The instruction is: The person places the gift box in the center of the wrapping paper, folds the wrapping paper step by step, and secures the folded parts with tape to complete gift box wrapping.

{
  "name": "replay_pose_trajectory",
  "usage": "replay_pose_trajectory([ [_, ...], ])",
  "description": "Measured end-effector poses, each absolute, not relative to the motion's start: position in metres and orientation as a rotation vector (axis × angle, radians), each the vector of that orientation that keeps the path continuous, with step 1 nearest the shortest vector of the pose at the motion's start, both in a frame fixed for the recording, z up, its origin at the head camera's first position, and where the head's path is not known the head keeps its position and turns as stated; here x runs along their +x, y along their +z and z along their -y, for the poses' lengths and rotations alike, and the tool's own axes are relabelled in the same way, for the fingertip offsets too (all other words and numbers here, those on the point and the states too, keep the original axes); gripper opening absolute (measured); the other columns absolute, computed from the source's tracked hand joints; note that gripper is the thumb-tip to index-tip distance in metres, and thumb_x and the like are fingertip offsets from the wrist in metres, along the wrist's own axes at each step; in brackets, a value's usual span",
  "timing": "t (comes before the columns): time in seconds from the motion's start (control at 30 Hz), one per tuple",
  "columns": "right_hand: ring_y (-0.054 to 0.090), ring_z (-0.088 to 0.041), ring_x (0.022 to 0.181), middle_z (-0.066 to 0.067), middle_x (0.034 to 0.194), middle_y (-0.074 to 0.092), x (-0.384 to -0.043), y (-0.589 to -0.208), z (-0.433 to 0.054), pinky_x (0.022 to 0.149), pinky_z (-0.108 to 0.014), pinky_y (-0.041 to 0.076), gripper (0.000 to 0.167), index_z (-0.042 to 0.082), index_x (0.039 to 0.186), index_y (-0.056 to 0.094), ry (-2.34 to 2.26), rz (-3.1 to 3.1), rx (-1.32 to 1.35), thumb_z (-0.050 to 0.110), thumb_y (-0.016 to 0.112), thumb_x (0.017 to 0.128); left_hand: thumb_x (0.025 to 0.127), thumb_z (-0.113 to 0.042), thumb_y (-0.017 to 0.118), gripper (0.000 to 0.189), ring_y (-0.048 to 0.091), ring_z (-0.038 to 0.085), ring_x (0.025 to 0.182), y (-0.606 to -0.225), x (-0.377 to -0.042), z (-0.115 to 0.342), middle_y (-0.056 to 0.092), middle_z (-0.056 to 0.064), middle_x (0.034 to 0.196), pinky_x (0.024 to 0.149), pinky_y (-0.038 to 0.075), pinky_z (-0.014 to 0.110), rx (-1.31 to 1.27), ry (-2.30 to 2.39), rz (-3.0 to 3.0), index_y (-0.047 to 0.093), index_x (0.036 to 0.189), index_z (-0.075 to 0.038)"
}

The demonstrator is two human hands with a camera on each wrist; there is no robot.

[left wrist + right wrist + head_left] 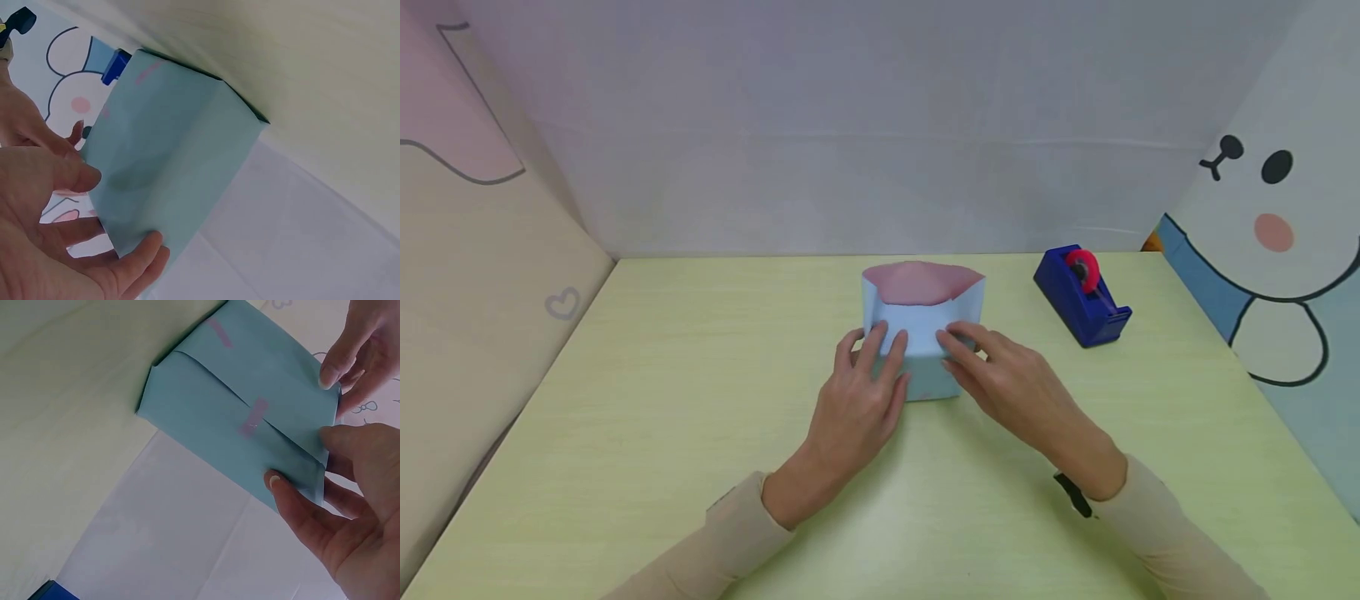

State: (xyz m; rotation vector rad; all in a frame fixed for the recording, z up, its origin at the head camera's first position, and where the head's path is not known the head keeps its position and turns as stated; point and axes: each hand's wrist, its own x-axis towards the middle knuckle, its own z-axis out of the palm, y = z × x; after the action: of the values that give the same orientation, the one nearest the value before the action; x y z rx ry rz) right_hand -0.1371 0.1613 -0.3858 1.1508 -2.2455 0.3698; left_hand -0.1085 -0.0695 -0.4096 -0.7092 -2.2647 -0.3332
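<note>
A light blue paper bag [922,321] with a pink inside stands upright on the table, its top spread apart. My left hand [859,404] holds its left front, two fingertips lying on the folded-down upper flap. At the right front, my right hand [1011,379] grips the same fold between thumb and fingers. In the left wrist view the left hand [69,231] has its thumb at the bag's edge and fingertips on its side wall. The right wrist view shows an overlapping seam on the bag [231,419], with pinkish tape strips [255,417] across it.
A blue tape dispenser [1082,300] with a red-cored roll stands at the back right of the pale yellow-green table [700,358]. Behind rises a whitish backdrop [880,133]; a cartoon-printed panel [1277,250] borders the right side.
</note>
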Motion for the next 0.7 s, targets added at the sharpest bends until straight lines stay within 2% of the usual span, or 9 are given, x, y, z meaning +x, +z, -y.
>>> replay_pose_trajectory([
  [0.07,0.074,-0.031,0.086,-0.019,0.121,0.067,-0.1371,-0.3863,-0.1611,0.069,-0.039,0.062,0.049,0.001,0.13,0.067,0.376,2.258,1.15,0.037,0.04,0.111,0.09,-0.014,0.077,0.047,0.056,0.044,0.113,-0.4098,-0.1078,0.0693,0.058,0.024,0.134,0.069,0.062,0.039,-0.696,-0.345,2.286,0.065,0.133,-0.001],
  [0.17,0.072,-0.034,0.093,-0.019,0.124,0.066,-0.1371,-0.3864,-0.1607,0.076,-0.042,0.062,0.037,0.001,0.132,0.066,0.362,2.277,1.142,0.025,0.066,0.103,0.09,-0.013,0.077,0.048,0.056,0.043,0.113,-0.4104,-0.1074,0.0694,0.057,0.024,0.136,0.069,0.062,0.039,-0.687,-0.347,2.309,0.064,0.135,-0.002],
  [0.23,0.07,-0.037,0.1,-0.019,0.126,0.066,-0.1371,-0.3864,-0.1604,0.082,-0.045,0.061,0.046,0.001,0.132,0.065,0.348,2.283,1.136,0.015,0.08,0.091,0.09,-0.013,0.077,0.049,0.056,0.043,0.113,-0.4104,-0.1073,0.0692,0.056,0.024,0.137,0.069,0.062,0.039,-0.685,-0.341,2.32,0.063,0.136,-0.002],
  [0.3,0.068,-0.04,0.105,-0.02,0.126,0.065,-0.1369,-0.3861,-0.1599,0.088,-0.049,0.059,0.054,0.0,0.132,0.065,0.344,2.288,1.129,0.01,0.085,0.083,0.09,-0.014,0.077,0.05,0.056,0.043,0.113,-0.4104,-0.1074,0.0689,0.056,0.025,0.139,0.07,0.062,0.038,-0.683,-0.327,2.324,0.063,0.136,-0.002],
  [0.4,0.066,-0.042,0.107,-0.022,0.126,0.066,-0.1369,-0.3868,-0.1593,0.091,-0.052,0.057,0.047,-0.001,0.132,0.064,0.354,2.276,1.128,0.012,0.08,0.089,0.089,-0.015,0.077,0.052,0.056,0.043,0.113,-0.4107,-0.1074,0.0679,0.055,0.026,0.141,0.071,0.061,0.036,-0.681,-0.287,2.327,0.062,0.138,-0.003],
  [0.5,0.067,-0.043,0.106,-0.023,0.125,0.066,-0.1373,-0.3886,-0.1586,0.09,-0.052,0.057,0.036,-0.003,0.131,0.065,0.348,2.25,1.125,0.02,0.064,0.103,0.088,-0.017,0.079,0.057,0.057,0.043,0.112,-0.4119,-0.1078,0.0671,0.054,0.027,0.142,0.074,0.061,0.035,-0.679,-0.218,2.323,0.06,0.14,-0.002],
  [0.57,0.067,-0.043,0.106,-0.023,0.126,0.067,-0.1374,-0.3897,-0.1582,0.089,-0.052,0.058,0.039,-0.003,0.131,0.065,0.344,2.238,1.122,0.027,0.052,0.109,0.087,-0.019,0.08,0.06,0.058,0.043,0.112,-0.4121,-0.1078,0.0667,0.055,0.028,0.141,0.077,0.061,0.036,-0.677,-0.174,2.319,0.059,0.141,-0.002],
  [0.63,0.068,-0.043,0.107,-0.023,0.126,0.068,-0.1372,-0.3901,-0.1579,0.089,-0.052,0.058,0.042,-0.003,0.131,0.065,0.342,2.238,1.116,0.029,0.047,0.111,0.086,-0.02,0.08,0.061,0.058,0.044,0.112,-0.4128,-0.1084,0.0667,0.057,0.028,0.14,0.079,0.06,0.038,-0.678,-0.14,2.311,0.059,0.14,-0.001],
  [0.7,0.068,-0.043,0.107,-0.022,0.126,0.068,-0.1369,-0.3902,-0.1581,0.088,-0.051,0.058,0.037,-0.003,0.131,0.066,0.347,2.243,1.108,0.024,0.055,0.108,0.087,-0.019,0.079,0.059,0.059,0.044,0.111,-0.4131,-0.1091,0.0669,0.058,0.027,0.138,0.08,0.06,0.039,-0.675,-0.118,2.299,0.06,0.14,-0.002],
])
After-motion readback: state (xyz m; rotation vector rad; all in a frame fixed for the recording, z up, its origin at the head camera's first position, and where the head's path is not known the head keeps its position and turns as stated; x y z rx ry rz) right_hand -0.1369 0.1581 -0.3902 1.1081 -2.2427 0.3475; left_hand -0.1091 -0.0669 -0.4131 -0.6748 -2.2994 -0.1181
